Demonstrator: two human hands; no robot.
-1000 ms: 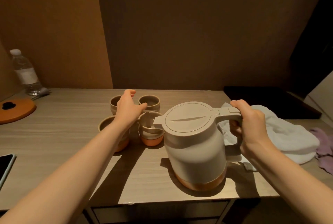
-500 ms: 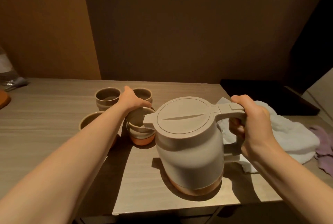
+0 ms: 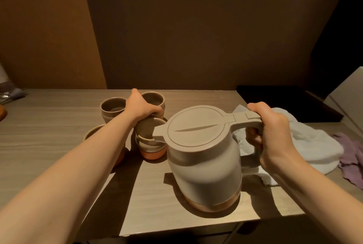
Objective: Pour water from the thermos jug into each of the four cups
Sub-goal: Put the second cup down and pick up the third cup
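The beige thermos jug (image 3: 206,157) with a copper base is at the front right of the table, lid closed. Its spout reaches over the near right cup (image 3: 151,145). My right hand (image 3: 273,132) grips the jug's handle, thumb on top. Four brown cups stand in a tight group left of the jug. My left hand (image 3: 140,107) curls round the back right cup (image 3: 154,97), with the thumb across its front wall. The back left cup (image 3: 112,108) stands beside my left hand. My forearm hides most of the near left cup (image 3: 92,134).
A white cloth (image 3: 306,145) lies right behind the jug, with a purple cloth (image 3: 351,157) beyond it. A black tray (image 3: 284,102) sits at the back right. A bottle (image 3: 4,79) and an orange object (image 3: 2,112) are at the far left edge. The table's front edge (image 3: 196,226) is close below the jug.
My left hand has moved from over the near right cup back to the back right cup and curled round it. My right hand stays on the jug's handle.
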